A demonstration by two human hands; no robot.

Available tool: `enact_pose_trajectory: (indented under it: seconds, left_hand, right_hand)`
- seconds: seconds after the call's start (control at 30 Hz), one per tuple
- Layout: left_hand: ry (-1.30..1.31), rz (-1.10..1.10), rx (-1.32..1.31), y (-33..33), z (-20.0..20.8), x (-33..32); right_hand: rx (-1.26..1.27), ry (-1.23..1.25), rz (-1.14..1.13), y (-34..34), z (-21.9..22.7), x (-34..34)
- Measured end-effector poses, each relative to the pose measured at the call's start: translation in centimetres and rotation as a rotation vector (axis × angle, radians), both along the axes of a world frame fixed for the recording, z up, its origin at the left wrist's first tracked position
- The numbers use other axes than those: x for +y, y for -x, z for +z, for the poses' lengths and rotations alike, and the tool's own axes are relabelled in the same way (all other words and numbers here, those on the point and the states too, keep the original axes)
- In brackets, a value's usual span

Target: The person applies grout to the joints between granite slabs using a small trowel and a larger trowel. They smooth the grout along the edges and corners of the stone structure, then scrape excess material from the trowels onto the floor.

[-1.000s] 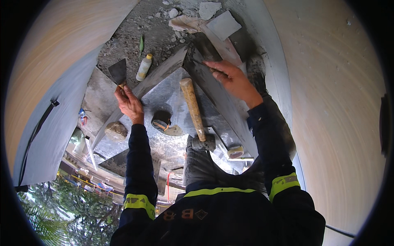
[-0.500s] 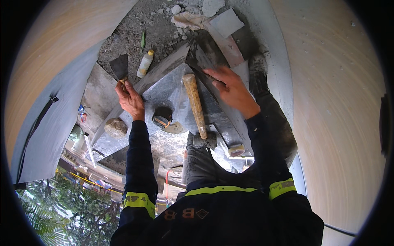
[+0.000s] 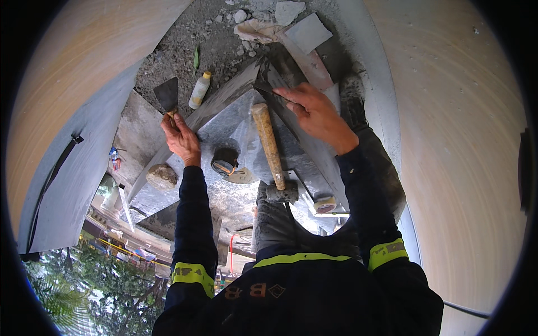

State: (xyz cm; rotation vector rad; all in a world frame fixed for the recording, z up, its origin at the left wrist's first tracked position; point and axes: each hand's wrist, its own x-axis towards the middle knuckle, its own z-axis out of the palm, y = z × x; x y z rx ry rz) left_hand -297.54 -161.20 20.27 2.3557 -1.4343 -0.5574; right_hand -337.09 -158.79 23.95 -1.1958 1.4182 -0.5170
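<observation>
My left hand [image 3: 182, 141] is closed around the handle of a putty knife [image 3: 166, 95], its wide dark blade pointing away from me. My right hand [image 3: 318, 119] grips a thin dark-bladed tool [image 3: 265, 88], its exact kind unclear. That blade lies at the far corner of the grey stone slab [image 3: 232, 120], along the raised edge strip. Between my hands a mallet [image 3: 267, 140] rests on the slab, wooden handle pointing away and blocky head close to my leg. A dark round tape measure [image 3: 225, 161] sits beside it, nearer my left forearm.
A yellow-capped bottle [image 3: 199, 89] lies beyond the slab's left edge on rubble. A rough stone [image 3: 161, 177] sits left of my forearm. Near my right leg are a tape roll [image 3: 324, 205] and a metal square [image 3: 302, 190]. Curved panels rise on both sides.
My right hand has shifted slightly, and its tool's dark blade now shows at the slab's far corner. My left hand keeps the putty knife in nearly the same place.
</observation>
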Motion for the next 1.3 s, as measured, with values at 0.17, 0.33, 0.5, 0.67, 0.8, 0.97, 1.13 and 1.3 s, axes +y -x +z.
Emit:
enact_pose_trajectory:
  seconds: [0.17, 0.33, 0.5, 0.67, 0.8, 0.97, 1.13, 1.3]
  left_hand:
    - [-0.015, -0.035, -0.062, 0.1, 0.2, 0.0]
    - [-0.005, -0.036, -0.022, 0.3, 0.4, -0.1]
    - [-0.012, -0.013, -0.015, 0.3, 0.3, 0.0]
    - [-0.029, 0.025, 0.034, 0.2, 0.3, 0.1]
    - [0.003, 0.006, 0.023, 0.1, 0.1, 0.2]
    - [0.015, 0.011, 0.081, 0.0, 0.2, 0.3]
    - [-0.006, 0.028, 0.07, 0.3, 0.6, 0.2]
    - [0.004, 0.009, 0.017, 0.8, 1.1, 0.0]
  right_hand:
    - [0.082, -0.017, 0.112, 1.6, 1.3, 0.3]
    - [-0.038, -0.014, -0.027, 3.0, 0.0, 0.9]
    - [-0.137, -0.197, -0.303, 0.9, -5.0, 2.7]
    - [-0.04, -0.102, -0.328, -0.3, -12.7, 3.6]
    - [0.201, -0.16, -0.155, -0.8, -18.3, 1.9]
    - [0.387, -0.226, 0.047, -1.0, -22.3, -1.9]
    - [0.433, -0.263, 0.156, -0.5, -25.1, -4.2]
    - [0.268, -0.286, 0.182, -0.6, -28.4, -4.4]
